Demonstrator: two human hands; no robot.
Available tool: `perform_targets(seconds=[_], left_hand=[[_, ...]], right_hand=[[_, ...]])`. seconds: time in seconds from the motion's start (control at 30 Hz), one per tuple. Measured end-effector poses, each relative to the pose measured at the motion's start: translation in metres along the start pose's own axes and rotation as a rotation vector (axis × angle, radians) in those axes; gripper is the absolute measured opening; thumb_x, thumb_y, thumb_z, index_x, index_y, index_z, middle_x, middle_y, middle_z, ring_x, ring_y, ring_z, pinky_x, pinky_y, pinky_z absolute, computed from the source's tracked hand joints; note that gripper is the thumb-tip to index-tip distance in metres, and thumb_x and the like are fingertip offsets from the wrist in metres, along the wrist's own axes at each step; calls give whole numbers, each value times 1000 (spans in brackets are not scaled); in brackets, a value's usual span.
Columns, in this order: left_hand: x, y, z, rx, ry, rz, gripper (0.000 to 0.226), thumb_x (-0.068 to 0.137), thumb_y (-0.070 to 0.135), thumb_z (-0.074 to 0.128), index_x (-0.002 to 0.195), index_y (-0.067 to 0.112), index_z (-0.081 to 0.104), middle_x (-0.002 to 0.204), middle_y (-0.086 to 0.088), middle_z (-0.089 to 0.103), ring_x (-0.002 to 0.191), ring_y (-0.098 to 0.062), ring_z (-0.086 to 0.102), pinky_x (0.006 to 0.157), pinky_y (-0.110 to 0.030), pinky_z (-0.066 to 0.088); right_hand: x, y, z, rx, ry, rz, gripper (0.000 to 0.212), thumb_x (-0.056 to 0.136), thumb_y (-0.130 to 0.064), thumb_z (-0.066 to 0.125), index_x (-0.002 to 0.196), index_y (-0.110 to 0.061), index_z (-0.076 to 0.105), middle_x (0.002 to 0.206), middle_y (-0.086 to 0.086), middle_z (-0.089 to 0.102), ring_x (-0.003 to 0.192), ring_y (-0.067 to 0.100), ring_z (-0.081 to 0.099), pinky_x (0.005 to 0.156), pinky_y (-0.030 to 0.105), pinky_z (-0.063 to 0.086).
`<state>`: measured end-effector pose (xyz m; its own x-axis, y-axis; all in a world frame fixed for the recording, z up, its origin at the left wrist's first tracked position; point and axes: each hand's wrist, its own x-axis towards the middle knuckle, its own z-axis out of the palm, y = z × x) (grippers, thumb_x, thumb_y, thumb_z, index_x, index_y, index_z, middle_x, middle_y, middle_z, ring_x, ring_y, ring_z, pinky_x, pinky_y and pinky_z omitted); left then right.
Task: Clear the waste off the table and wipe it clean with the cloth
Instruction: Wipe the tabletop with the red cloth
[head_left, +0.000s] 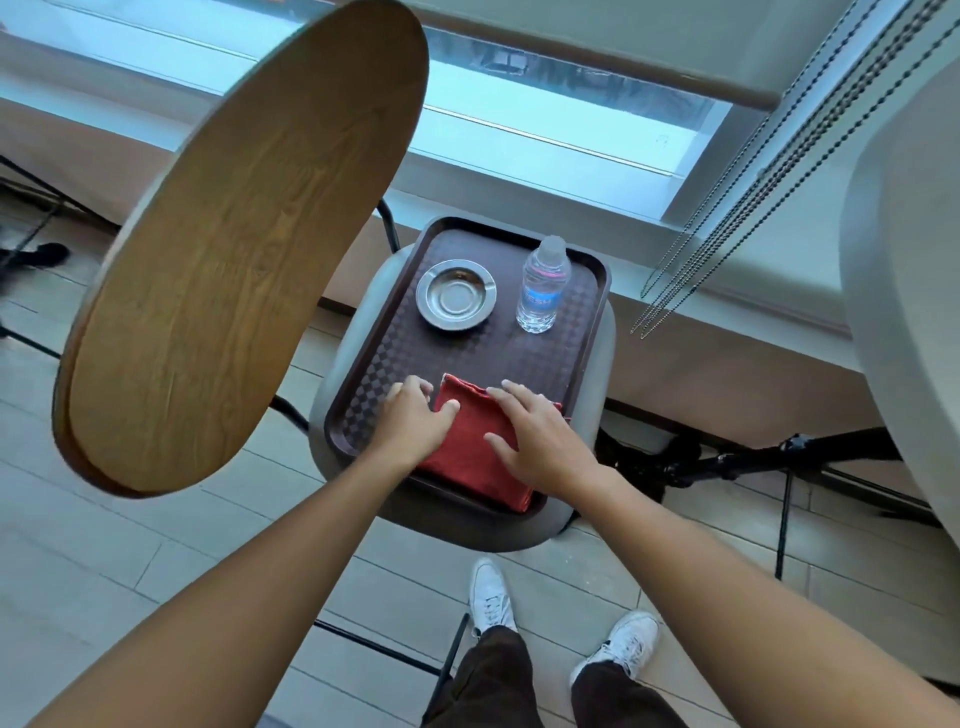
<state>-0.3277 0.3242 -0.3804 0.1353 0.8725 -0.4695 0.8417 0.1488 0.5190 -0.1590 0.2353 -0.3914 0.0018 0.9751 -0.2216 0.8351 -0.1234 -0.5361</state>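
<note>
Cloth (470, 441), red and folded into a rectangle, lies on the near end of a dark checkered tray (597, 291), under both hands. Left hand (415, 418) sits at the cloth's left edge, thumb laid over the top and the other fingers curled down at the fold, seemingly pinching that edge. Right hand (540, 441) rests on the cloth's right half with fingers spread and fairly straight, pressing rather than gripping.

To lift it well, I judge the left pinch should take all the folded layers at once while the right hand slides its fingers under the far edge, so the cloth comes up as one pad and does not fall open over the tray.

Beyond the fingertips, farther along the tray, stand one round metal ashtray (455, 295), ahead of the left hand, and one clear water bottle (543, 286) with its cap on, ahead of the right hand; both are well apart from the cloth. One tray, resting on one grey seat (337, 364). Left of the left forearm, one oval wooden table (249, 249), its top showing no waste that I can make out.
</note>
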Motion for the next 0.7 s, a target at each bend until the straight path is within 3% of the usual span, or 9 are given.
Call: perform_targets(seconds=[0.23, 0.4, 0.53, 0.63, 0.7], left_hand=[[-8, -9, 14, 141, -70, -170, 67, 84, 59, 57, 127, 8, 52, 132, -15, 56, 126, -37, 51, 103, -51, 43], [-10, -2, 18, 84, -148, -164, 64, 78, 55, 37, 112, 9, 65, 120, -17, 64, 115, -38, 57, 100, -49, 45], [-20, 14, 17, -110, -135, -116, 55, 92, 50, 36, 119, 11, 64, 123, -15, 63, 113, -33, 57, 100, -44, 45], [-22, 23, 16, -207, -156, -95, 50, 94, 47, 36, 122, 16, 63, 123, -12, 64, 112, -29, 58, 97, -41, 46], [-25, 30, 13, -269, -168, -62, 44, 92, 47, 36, 107, 19, 67, 113, -9, 67, 103, -26, 60, 90, -40, 47]], right_hand=[[-11, 4, 20, -142, -98, -63, 68, 96, -47, 57, 156, -26, 31, 167, 12, 13, 154, 33, 11, 125, 49, 10], [-12, 6, 33, -152, -121, -37, 87, 90, -65, 54, 160, -29, 17, 169, 7, -7, 155, 29, -8, 125, 50, -1], [-12, 6, 45, -136, -126, -16, 108, 81, -76, 54, 160, -30, -3, 167, 4, -18, 153, 26, -19, 123, 51, -10], [-13, 3, 49, -94, -94, 8, 112, 81, -79, 52, 159, -29, -10, 167, 1, -19, 152, 23, -22, 122, 48, -14], [-15, -1, 47, -11, -74, 22, 107, 85, -73, 52, 159, -28, -10, 168, 0, -16, 153, 21, -18, 123, 47, -13]])
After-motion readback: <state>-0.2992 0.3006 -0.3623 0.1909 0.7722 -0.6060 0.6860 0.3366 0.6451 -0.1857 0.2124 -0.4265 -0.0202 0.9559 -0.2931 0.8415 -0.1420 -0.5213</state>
